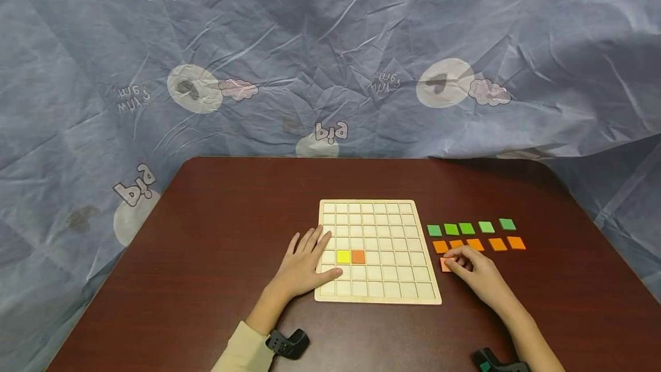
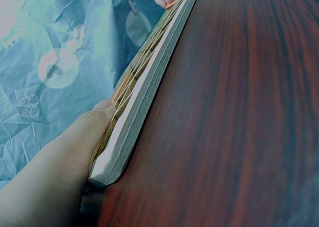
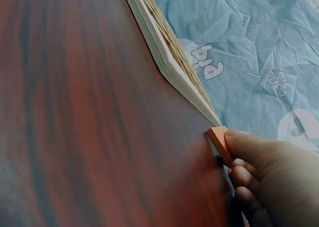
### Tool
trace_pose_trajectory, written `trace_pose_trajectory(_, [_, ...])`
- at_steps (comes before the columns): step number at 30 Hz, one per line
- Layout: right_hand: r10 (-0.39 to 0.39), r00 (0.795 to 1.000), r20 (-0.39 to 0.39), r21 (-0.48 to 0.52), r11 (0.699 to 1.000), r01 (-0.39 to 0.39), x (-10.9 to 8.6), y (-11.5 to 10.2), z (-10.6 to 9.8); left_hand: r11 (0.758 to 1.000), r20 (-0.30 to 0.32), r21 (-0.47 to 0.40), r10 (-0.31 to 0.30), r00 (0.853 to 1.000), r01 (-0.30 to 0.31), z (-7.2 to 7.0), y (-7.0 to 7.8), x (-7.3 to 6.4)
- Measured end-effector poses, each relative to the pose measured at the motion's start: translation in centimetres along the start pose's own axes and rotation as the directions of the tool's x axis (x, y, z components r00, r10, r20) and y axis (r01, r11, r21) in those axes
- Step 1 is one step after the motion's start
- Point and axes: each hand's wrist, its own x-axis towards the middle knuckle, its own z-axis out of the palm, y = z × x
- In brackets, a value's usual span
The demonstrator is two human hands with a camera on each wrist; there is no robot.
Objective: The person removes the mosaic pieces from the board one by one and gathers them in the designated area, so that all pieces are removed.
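A pale wooden grid board [image 1: 389, 274] lies on the table, with a yellow tile [image 1: 343, 256] and a dark orange tile [image 1: 358, 256] side by side in its cells. My left hand [image 1: 304, 263] rests over the board's left edge, fingers spread and straight, the thumb reaching across the lower cells. To the right of the board my right hand [image 1: 477, 273] pinches a light orange tile [image 1: 445, 264] between thumb and fingers. Seen from the right wrist, that square tile [image 3: 219, 143] is tilted, close to the board's corner.
Right of the board lies a row of green tiles [image 1: 466, 228]. Below it runs a row of orange tiles [image 1: 497, 244], partly overlapped by my right hand. The dark wood table [image 1: 232, 217] ends at a grey-blue printed cloth [image 1: 279, 90] hanging behind.
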Motion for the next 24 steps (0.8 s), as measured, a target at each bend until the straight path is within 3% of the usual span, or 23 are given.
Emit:
trace_pose_trajectory(16, [-0.099, 0.993, -0.062, -0.040, 0.994, 0.097, 0.06, 0.70, 0.45, 1.000, -0.006, -0.002, -0.002, 1.000, 0.002, 0.07, 0.03, 0.00])
trace_pose_trajectory(24, [-0.108, 0.992, -0.072, -0.028, 0.994, 0.106, 0.05, 0.54, 0.42, 1.000, -0.019, -0.011, 0.005, 1.000, -0.005, 0.01, 0.07, -0.11])
